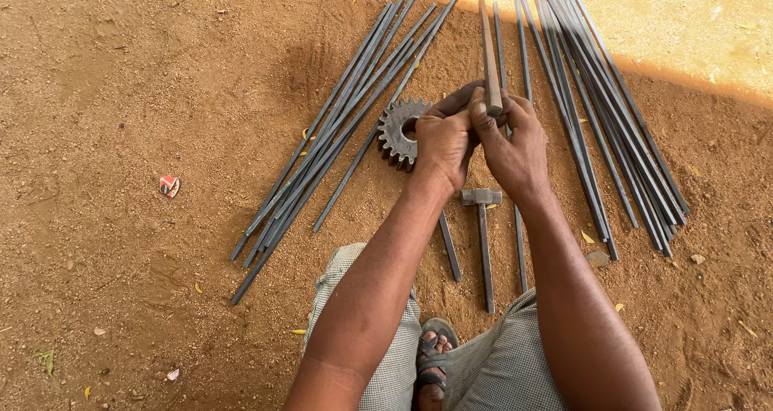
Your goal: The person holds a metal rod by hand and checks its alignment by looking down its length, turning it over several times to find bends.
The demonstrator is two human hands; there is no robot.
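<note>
Two hands meet over the gear [396,131], and everything else lies about it on the dirt floor [121,97]. Nearest me, below the gear, my sandal [432,355] shows between my knees. A little farther, the hammer [483,218] lies just below and right of the gear, handle pointing at me. My left hand [443,141] is closed around a rod [489,57], touching the gear's right edge. My right hand [511,141] presses against the left, fingers [483,117] curled shut on the same rod, which sticks up and away, right of the gear. One rod bundle [338,129] fans out left of the gear; another bundle [604,121] lies well right of it.
</note>
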